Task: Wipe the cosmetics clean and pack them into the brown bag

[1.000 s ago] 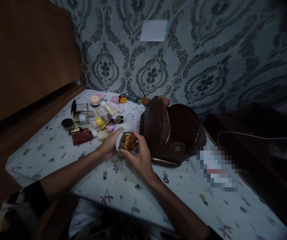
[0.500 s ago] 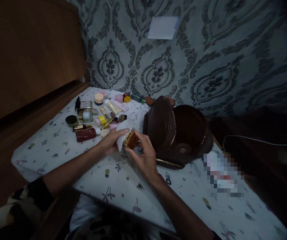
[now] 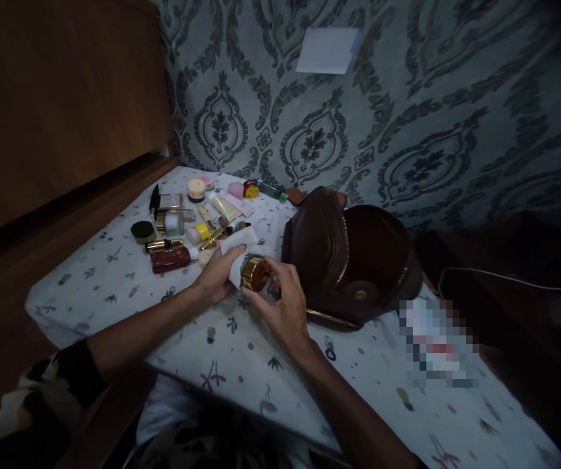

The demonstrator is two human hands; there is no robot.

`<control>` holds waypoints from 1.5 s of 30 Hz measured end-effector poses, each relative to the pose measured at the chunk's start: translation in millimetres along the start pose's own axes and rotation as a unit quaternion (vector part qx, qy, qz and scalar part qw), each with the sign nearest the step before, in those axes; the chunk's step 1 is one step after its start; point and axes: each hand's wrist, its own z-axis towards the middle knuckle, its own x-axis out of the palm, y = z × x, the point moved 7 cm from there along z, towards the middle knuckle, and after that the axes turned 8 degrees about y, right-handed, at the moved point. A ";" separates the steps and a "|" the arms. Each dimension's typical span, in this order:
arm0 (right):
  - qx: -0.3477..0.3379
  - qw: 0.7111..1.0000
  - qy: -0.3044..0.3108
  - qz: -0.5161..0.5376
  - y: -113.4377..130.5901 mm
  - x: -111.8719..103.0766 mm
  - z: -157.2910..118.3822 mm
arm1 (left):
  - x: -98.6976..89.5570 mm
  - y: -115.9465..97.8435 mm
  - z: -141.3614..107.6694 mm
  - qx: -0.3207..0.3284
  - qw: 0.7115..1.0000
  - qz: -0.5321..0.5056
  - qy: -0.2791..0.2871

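Note:
Over the front part of the table, a round cosmetic jar [image 3: 255,273] with a shiny gold band is tilted so that its brown round end faces right. My left hand [image 3: 215,275] is closed on a white wipe [image 3: 239,246], which is pressed around the jar's left side. At the jar's right edge, my right hand [image 3: 286,305] grips it between the thumb below and the fingers above. A dark red bottle [image 3: 170,259] with a white cap lies left of my left hand. Just right of my right hand stands a brown leather bag [image 3: 315,241], its top gaping.
Several cosmetics sit at the back left, among them a yellow-banded jar [image 3: 198,233], a cream tube [image 3: 225,207] and a dark round lid [image 3: 143,231]. A wooden cabinet [image 3: 65,98] borders the left side. A blurred-out item [image 3: 439,342] lies at the right.
The jar has turned in my hands, so more of its gold band shows. The view has shifted slightly; the bag and cosmetics stay in place.

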 end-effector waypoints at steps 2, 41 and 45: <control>0.009 1.000 0.004 0.001 -0.8 -0.3 0.2 | 1.2 -1.3 -0.7 0.003 1.000 -0.005 -0.005; -0.073 0.995 0.048 -0.055 10.7 1.3 0.8 | -1.4 3.8 2.9 -0.054 0.995 0.058 0.057; -0.057 0.995 0.062 -0.061 9.1 2.8 0.4 | -3.6 5.2 3.7 -0.065 0.996 0.046 0.032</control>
